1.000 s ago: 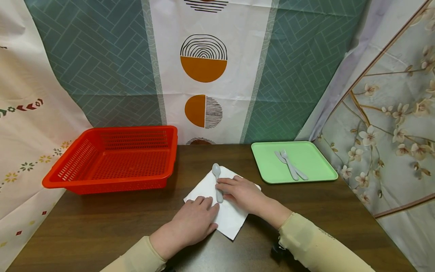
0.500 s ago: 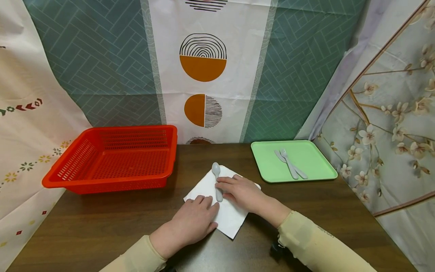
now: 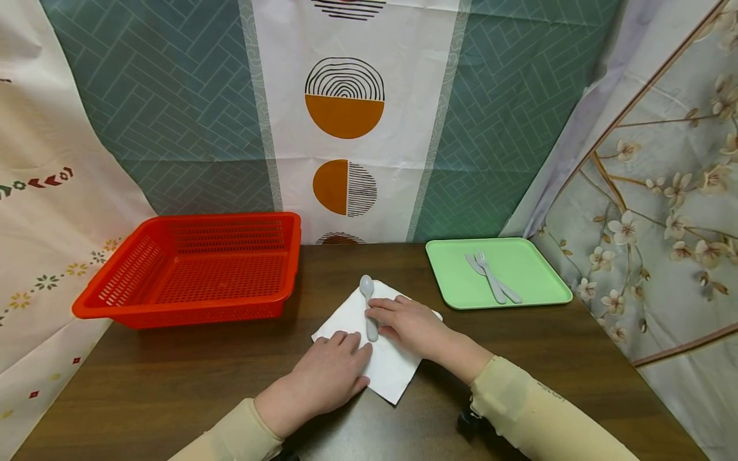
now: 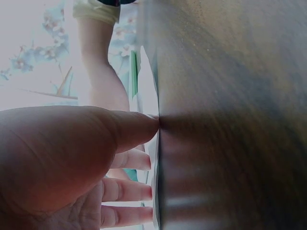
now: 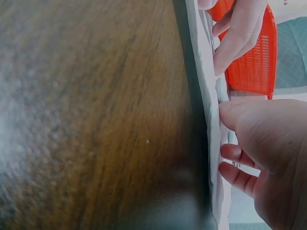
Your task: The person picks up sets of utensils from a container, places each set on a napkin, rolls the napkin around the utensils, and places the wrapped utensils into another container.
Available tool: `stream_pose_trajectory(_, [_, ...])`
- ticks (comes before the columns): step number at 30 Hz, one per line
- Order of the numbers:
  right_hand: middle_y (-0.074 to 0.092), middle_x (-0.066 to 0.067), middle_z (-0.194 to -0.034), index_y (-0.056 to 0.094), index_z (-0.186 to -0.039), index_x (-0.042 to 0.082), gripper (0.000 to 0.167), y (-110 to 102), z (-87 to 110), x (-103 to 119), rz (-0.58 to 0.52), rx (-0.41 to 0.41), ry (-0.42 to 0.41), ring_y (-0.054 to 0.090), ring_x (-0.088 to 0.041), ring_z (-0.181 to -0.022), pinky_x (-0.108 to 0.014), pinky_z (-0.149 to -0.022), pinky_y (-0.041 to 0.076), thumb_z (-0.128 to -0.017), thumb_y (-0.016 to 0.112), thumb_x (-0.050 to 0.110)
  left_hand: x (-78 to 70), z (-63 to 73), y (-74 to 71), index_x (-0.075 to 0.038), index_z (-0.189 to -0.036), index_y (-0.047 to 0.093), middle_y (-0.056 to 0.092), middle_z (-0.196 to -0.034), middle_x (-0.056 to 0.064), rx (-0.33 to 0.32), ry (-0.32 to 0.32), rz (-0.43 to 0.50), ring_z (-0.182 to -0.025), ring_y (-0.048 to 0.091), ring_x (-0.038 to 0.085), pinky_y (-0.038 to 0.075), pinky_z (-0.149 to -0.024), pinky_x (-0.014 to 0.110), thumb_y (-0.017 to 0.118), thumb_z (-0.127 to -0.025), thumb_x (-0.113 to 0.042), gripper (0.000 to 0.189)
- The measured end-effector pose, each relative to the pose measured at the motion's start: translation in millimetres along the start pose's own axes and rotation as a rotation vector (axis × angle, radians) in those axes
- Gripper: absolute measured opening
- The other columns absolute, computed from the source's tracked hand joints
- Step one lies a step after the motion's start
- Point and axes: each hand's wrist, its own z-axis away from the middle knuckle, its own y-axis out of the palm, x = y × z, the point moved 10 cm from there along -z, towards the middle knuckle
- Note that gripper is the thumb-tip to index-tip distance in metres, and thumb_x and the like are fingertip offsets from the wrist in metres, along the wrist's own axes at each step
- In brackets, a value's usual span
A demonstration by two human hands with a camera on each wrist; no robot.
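A grey spoon (image 3: 372,331) lies bowl-up on a white napkin (image 3: 389,379) set at an angle on the table. My left hand (image 3: 330,372) rests on the napkin's lower left part, left of the spoon handle; its straight fingertips touch the paper and its thumb is at the near edge. My right hand (image 3: 410,325) lies over the napkin's right part, its fingers across the middle of the spoon handle and hiding some of it. In the right wrist view, the right thumb (image 5: 230,114) touches down close to the napkin's edge (image 5: 209,103).
A red plastic basket (image 3: 277,304) stands at the back left. At the back right is a green tray (image 3: 542,282) bearing a grey fork (image 3: 491,282) crossed over a grey knife (image 3: 510,295). Patterned cloths hang behind and at both sides of the brown table (image 3: 173,384).
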Motion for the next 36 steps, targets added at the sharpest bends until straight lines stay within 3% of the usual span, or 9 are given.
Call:
stream_pose_trajectory(19, [0.060,-0.002,-0.161,0.067,-0.152,0.018,0.049,0,1.3,0,-0.011,0.002,-0.008,0.065,-0.027,-0.124,-0.042,-0.101,0.057,-0.104,0.079,0.021,1.4,-1.4,3.4,-0.012,-0.141,0.070,0.068,-0.131,0.011,0.031,-0.008,0.027,-0.116,0.064,0.032,0.059,-0.087,0.051,0.081,-0.099,-0.044,0.054])
stream_pose_trajectory(28, [0.060,-0.006,-0.160,0.064,-0.154,0.016,0.051,-5,5.0,-3,-0.050,-0.007,0.004,0.061,-0.029,-0.140,-0.050,-0.113,0.052,-0.105,0.078,0.018,0.6,-0.1,0.6,-0.011,-0.139,0.070,0.068,-0.129,0.010,0.013,-0.006,0.022,-0.114,0.064,0.031,0.059,-0.086,0.051,0.081,-0.099,-0.044,0.053])
stream_pose_trajectory(36, [0.064,-0.006,-0.153,0.065,-0.154,0.017,0.051,-16,12.2,-17,-0.013,-0.066,0.055,0.068,-0.031,-0.133,-0.049,-0.097,0.060,-0.105,0.078,0.019,1.1,0.3,0.4,-0.011,-0.138,0.070,0.068,-0.129,0.011,-0.001,-0.006,0.019,-0.114,0.064,0.032,0.058,-0.085,0.051,0.081,-0.099,-0.043,0.052])
